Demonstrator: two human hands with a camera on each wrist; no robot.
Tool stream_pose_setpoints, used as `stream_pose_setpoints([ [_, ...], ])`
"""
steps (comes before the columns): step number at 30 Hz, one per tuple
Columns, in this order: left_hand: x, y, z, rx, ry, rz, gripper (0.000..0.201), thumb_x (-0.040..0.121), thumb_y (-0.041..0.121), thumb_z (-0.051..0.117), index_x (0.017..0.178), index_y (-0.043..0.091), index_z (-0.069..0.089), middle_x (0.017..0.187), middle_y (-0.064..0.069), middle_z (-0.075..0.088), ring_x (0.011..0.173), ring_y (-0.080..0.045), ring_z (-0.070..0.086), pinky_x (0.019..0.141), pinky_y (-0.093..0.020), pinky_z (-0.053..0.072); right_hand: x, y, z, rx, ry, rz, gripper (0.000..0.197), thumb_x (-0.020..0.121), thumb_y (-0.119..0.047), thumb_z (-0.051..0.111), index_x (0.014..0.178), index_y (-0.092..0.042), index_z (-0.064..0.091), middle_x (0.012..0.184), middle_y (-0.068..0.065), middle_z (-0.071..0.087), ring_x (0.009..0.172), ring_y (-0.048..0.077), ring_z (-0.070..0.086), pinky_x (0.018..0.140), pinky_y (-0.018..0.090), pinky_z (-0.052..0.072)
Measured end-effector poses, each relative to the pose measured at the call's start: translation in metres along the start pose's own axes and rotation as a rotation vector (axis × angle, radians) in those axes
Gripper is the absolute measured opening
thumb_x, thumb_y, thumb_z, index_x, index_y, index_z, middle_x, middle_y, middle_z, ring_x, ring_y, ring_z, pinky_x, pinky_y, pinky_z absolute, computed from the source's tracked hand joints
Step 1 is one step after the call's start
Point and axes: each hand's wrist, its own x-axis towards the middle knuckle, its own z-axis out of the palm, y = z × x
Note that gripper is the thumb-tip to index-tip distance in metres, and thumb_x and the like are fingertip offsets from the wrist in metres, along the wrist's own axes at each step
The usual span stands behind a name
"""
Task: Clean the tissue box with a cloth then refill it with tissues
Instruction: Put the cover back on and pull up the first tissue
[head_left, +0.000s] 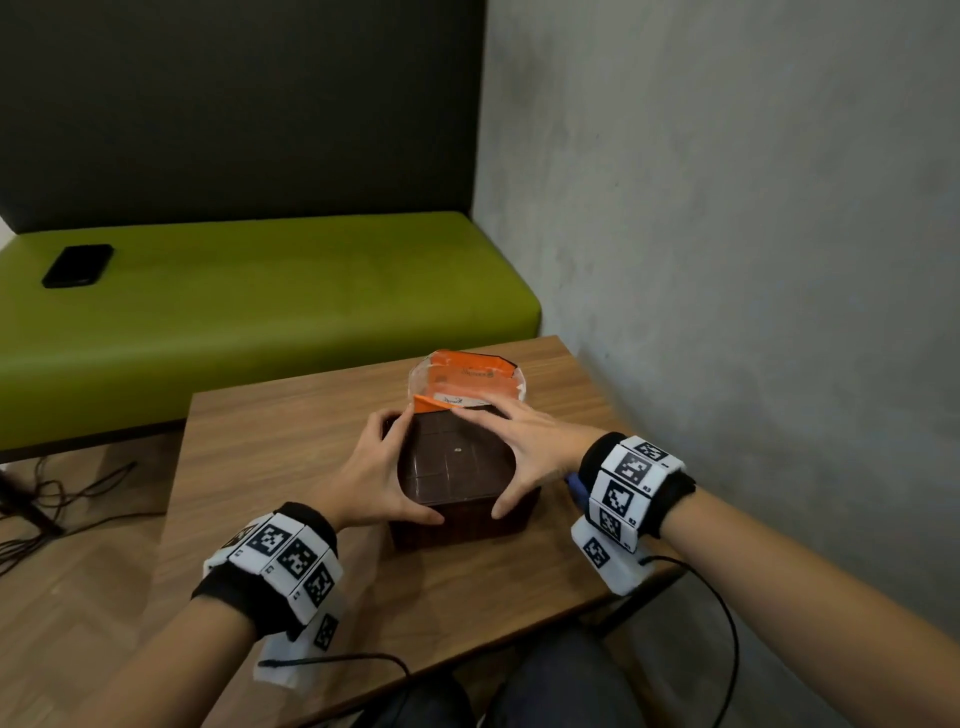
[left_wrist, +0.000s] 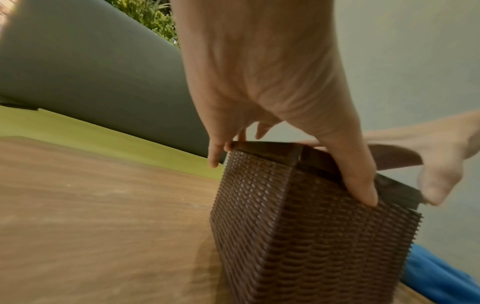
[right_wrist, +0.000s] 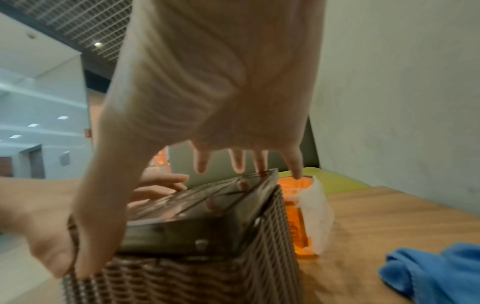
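A brown woven tissue box (head_left: 457, 467) stands on the wooden table (head_left: 270, 467) with its dark flat panel on top. My left hand (head_left: 382, 467) grips its left side, thumb on the near edge and fingers at the far left corner. My right hand (head_left: 524, 452) spans the right side, thumb at the near edge and fingers spread over the far edge. In the right wrist view the panel (right_wrist: 197, 207) sits slightly tilted on the box. An orange tissue pack (head_left: 467, 379) in clear wrap lies just behind. A blue cloth (right_wrist: 436, 273) lies right of the box.
A green bench (head_left: 260, 312) runs behind the table, with a black phone (head_left: 78, 265) on it. A grey wall (head_left: 753, 260) stands close on the right. Cables (head_left: 52, 499) trail on the floor at the left. My knees are under the table's near edge.
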Motion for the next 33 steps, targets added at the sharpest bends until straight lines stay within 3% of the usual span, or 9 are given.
stream_pose_setpoints([
  [10,0.0,0.007,-0.004,0.173,-0.106,-0.093,0.147,0.028,0.075,0.059,0.146,0.016,-0.005,0.147,-0.008,0.01,0.138,-0.025,0.012,0.116,-0.04,0.026,0.0,0.009,0.007,-0.014,-0.061,0.134,0.134,0.051,-0.054,0.083,0.146,-0.029,-0.007,0.153,0.001,-0.006,0.139,0.031,0.019,0.108,0.049,0.035],
  [14,-0.002,0.003,-0.003,0.186,-0.15,-0.105,0.162,0.017,0.092,0.05,0.146,0.016,-0.011,0.151,-0.005,0.0,0.141,-0.024,0.005,0.118,-0.039,0.019,-0.004,0.008,0.023,-0.09,0.014,0.088,0.131,0.055,-0.072,0.069,0.146,-0.026,-0.013,0.157,0.005,-0.013,0.144,0.03,0.0,0.116,0.054,0.014],
  [18,-0.007,0.002,0.004,0.082,-0.118,-0.137,0.147,0.033,0.099,0.029,0.145,0.015,-0.017,0.153,-0.004,-0.029,0.145,-0.019,-0.012,0.12,-0.04,0.007,-0.011,0.003,0.027,-0.112,0.07,0.072,0.117,0.069,-0.074,0.055,0.145,-0.023,-0.016,0.156,0.006,-0.021,0.143,0.025,-0.016,0.115,0.055,-0.003],
  [20,-0.005,0.003,0.008,-0.003,-0.078,-0.167,0.125,0.059,0.086,0.038,0.145,0.013,-0.016,0.152,-0.006,-0.032,0.145,-0.02,-0.012,0.121,-0.038,0.007,-0.013,-0.004,0.031,-0.008,0.138,0.103,0.096,0.082,-0.068,0.042,0.146,-0.023,-0.014,0.156,0.006,-0.02,0.144,0.023,-0.015,0.117,0.055,-0.001],
  [23,-0.003,0.008,0.013,-0.077,-0.059,-0.168,0.093,0.089,0.041,0.049,0.144,0.01,-0.019,0.151,-0.009,-0.033,0.145,-0.022,-0.013,0.12,-0.035,0.007,-0.014,-0.007,0.041,0.102,0.146,0.154,0.079,0.093,-0.056,0.032,0.146,-0.02,-0.014,0.156,0.007,-0.019,0.145,0.025,-0.008,0.117,0.053,0.008],
  [27,0.0,0.007,0.004,-0.281,0.032,-0.293,0.086,0.093,0.038,0.042,0.142,0.014,-0.024,0.158,-0.014,-0.003,0.144,-0.032,0.015,0.116,-0.045,0.024,-0.013,-0.005,0.031,0.473,0.284,0.246,0.08,0.095,-0.051,0.033,0.144,-0.02,-0.022,0.157,0.014,-0.007,0.143,0.033,0.014,0.117,0.047,0.018],
  [29,0.004,0.012,-0.004,-0.39,0.047,-0.447,0.073,0.095,0.043,0.031,0.146,0.01,-0.009,0.148,-0.019,0.032,0.119,-0.039,0.05,0.091,-0.049,0.051,-0.008,-0.005,0.023,0.623,0.353,0.476,0.075,0.096,-0.05,0.031,0.147,-0.014,-0.011,0.154,0.021,0.014,0.14,0.038,0.022,0.113,0.043,0.022],
  [31,0.006,0.027,-0.008,-0.519,0.017,-0.538,0.06,0.096,0.047,0.02,0.14,0.006,0.023,0.126,-0.017,0.048,0.093,-0.036,0.057,0.067,-0.044,0.055,-0.001,-0.007,0.022,0.593,0.269,0.601,0.072,0.095,-0.054,0.028,0.145,-0.004,0.019,0.146,0.023,0.036,0.132,0.038,0.036,0.107,0.04,0.03],
  [33,0.006,0.037,-0.01,-0.606,0.011,-0.547,0.062,0.096,0.047,0.012,0.133,0.005,0.039,0.134,-0.014,0.046,0.115,-0.037,0.049,0.092,-0.049,0.046,0.004,-0.01,0.028,0.521,0.23,0.582,0.071,0.092,-0.059,0.035,0.125,0.002,0.05,0.128,0.023,0.055,0.115,0.038,0.052,0.099,0.041,0.042],
])
